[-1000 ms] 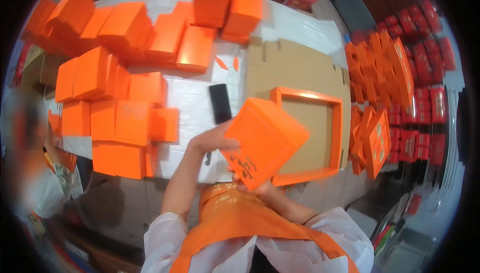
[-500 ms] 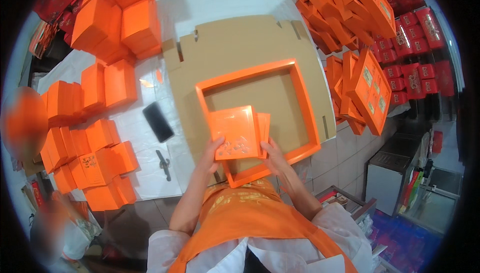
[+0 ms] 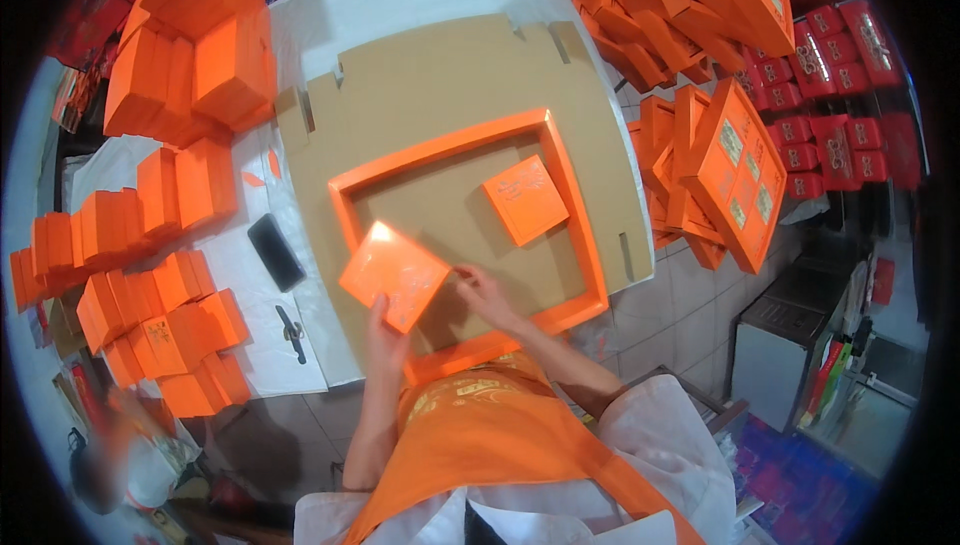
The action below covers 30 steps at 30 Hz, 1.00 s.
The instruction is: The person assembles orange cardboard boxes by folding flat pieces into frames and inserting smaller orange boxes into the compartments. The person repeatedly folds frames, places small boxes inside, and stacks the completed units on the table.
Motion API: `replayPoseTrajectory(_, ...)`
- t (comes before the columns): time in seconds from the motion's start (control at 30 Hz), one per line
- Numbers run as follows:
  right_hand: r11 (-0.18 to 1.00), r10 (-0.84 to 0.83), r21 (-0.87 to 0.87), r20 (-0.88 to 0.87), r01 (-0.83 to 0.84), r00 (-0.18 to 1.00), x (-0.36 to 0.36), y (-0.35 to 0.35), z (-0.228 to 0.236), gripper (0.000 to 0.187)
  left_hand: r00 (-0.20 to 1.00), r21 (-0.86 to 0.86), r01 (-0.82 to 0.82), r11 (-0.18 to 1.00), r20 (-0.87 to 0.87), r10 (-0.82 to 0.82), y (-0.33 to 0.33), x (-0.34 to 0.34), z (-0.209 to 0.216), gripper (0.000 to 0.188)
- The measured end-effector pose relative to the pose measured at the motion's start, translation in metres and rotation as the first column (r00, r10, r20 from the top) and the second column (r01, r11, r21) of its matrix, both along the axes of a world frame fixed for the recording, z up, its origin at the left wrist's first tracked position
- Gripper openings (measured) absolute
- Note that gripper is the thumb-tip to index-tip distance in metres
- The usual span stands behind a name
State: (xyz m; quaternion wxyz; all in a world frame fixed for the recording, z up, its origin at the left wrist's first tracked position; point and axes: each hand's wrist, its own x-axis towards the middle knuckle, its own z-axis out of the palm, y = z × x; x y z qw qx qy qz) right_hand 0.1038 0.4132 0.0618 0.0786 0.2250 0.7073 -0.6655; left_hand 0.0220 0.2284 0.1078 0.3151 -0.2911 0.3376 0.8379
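A flat square orange box [image 3: 397, 273] with shiny decoration is held by its near edge in my left hand [image 3: 384, 337], thumb on top. The box is turned cornerwise over the left part of a large orange frame [image 3: 465, 148]. My right hand [image 3: 484, 297] is just right of the box, fingers partly stretched out, with fingertips close to its right corner; whether they touch it I cannot make out. A second square orange box [image 3: 526, 201] lies inside the frame near its far right corner. The frame rests on a brown cardboard sheet [image 3: 430, 75].
Stacks of orange boxes [image 3: 205, 185] cover the table's left side. Nearby lie a black phone [image 3: 276, 252] and a dark cutter-like tool [image 3: 291, 333]. Orange framed trays [image 3: 735, 175] are piled at right, with red boxes [image 3: 830, 150] behind. A blurred person [image 3: 105, 455] is at lower left.
Both boxes were together between my hands. One now lies inside the frame at far right; the other has turned and moved left in my left hand. My right hand has come off them.
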Motion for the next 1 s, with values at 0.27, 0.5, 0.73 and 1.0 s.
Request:
replayPoseTrajectory(0.27, 0.092, 0.434, 0.930, 0.284, -0.355, 0.855, -0.010, 0.125, 0.038, 0.065, 0.996, -0.122, 0.079, 0.989, -0.024, -0.082, -0.008, 0.023, -0.015, 0.034)
replayPoseTrajectory(0.5, -0.420, 0.616, 0.829, 0.559, -0.368, 0.555, -0.076, 0.183, 0.061, 0.082, 0.987, -0.212, 0.120, 0.970, -0.082, -0.140, -0.003, 0.017, 0.000, 0.028)
replayPoseTrajectory(0.73, -0.050, 0.430, 0.937, 0.334, -0.347, 0.839, -0.094, 0.125, 0.035, 0.088, 0.992, -0.207, 0.102, 0.973, -0.057, -0.116, -0.005, 0.017, -0.009, 0.028)
replayPoseTrajectory(1.0, 0.013, 0.267, 0.870, 0.472, -0.493, 0.840, -0.095, 0.107, 0.042, 0.088, 0.998, -0.214, 0.044, 0.976, -0.041, -0.054, -0.008, 0.019, -0.017, 0.028)
